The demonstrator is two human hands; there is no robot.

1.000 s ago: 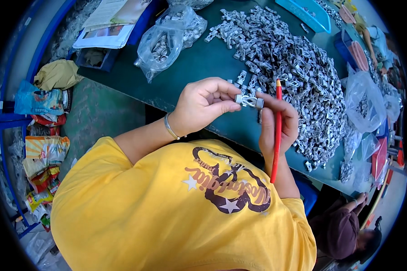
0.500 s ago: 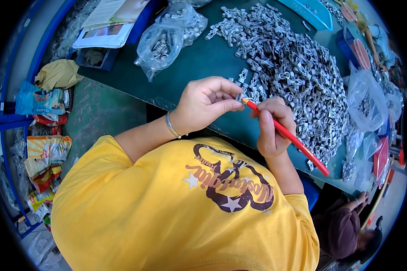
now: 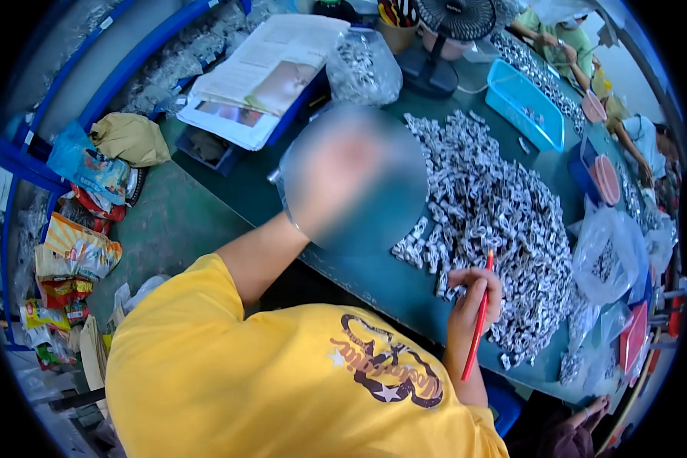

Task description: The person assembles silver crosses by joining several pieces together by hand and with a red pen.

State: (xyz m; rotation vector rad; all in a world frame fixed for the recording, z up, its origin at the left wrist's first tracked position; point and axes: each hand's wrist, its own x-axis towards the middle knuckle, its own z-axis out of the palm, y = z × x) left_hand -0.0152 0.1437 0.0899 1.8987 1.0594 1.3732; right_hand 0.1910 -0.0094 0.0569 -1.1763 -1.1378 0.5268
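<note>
My right hand (image 3: 466,305) is closed around a red pencil (image 3: 477,332), its tip pointing away from me. That hand is at the near edge of a large heap of small silvery metal pieces (image 3: 511,221). My left hand (image 3: 336,164) reaches out over the green table, left of the heap. A round blur covers it, so its fingers and anything in them cannot be made out. A bangle (image 3: 292,223) circles the left wrist. Beyond this hand sits a clear plastic bag (image 3: 365,69) with metal parts inside.
Papers (image 3: 271,61) rest on a blue tray at the far left. A black fan (image 3: 443,34) and a turquoise basket (image 3: 523,107) stand at the back. More plastic bags (image 3: 607,248) are at the right. Other people (image 3: 565,46) sit farther along.
My left hand has moved away from the pencil tip, outward and left. My right hand has drawn apart from it, and the pencil has swung nearly upright in the picture. The view has shifted.
</note>
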